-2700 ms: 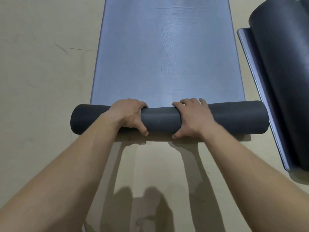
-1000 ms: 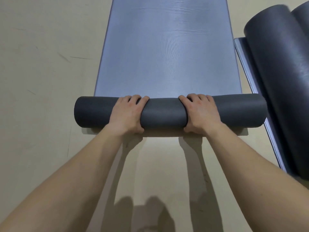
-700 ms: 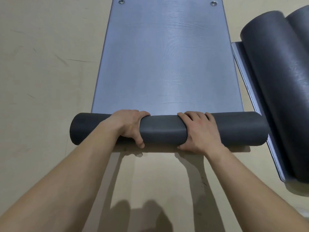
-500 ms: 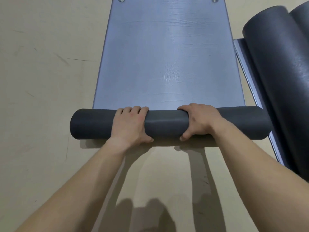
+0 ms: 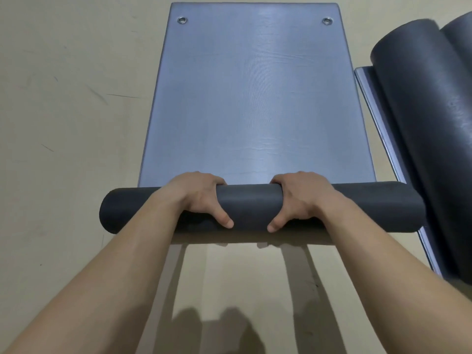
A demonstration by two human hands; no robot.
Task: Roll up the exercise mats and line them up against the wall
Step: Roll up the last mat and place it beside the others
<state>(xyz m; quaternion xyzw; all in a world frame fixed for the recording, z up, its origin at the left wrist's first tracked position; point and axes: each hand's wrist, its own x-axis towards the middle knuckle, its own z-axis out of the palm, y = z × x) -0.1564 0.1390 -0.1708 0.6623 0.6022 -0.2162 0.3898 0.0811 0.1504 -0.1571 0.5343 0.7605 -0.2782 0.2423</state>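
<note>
A blue-grey exercise mat [image 5: 255, 98] lies flat on the floor, running away from me, with two metal eyelets at its far end. Its near end is wound into a dark grey roll [image 5: 251, 203] lying crosswise. My left hand [image 5: 201, 198] grips the roll left of centre, fingers over the top and thumb on the near side. My right hand [image 5: 298, 198] grips it right of centre in the same way.
Two rolled dark mats [image 5: 429, 123] lie lengthwise at the right, on another flat mat [image 5: 370, 98] whose edge shows beside them. The right end of my roll nearly touches them. Beige floor [image 5: 63, 123] spreads to the left and toward me.
The roll has advanced along the mat and grown thicker. The mat's far end with its eyelets has come into view. Both hands have re-gripped, thumbs now on the near side.
</note>
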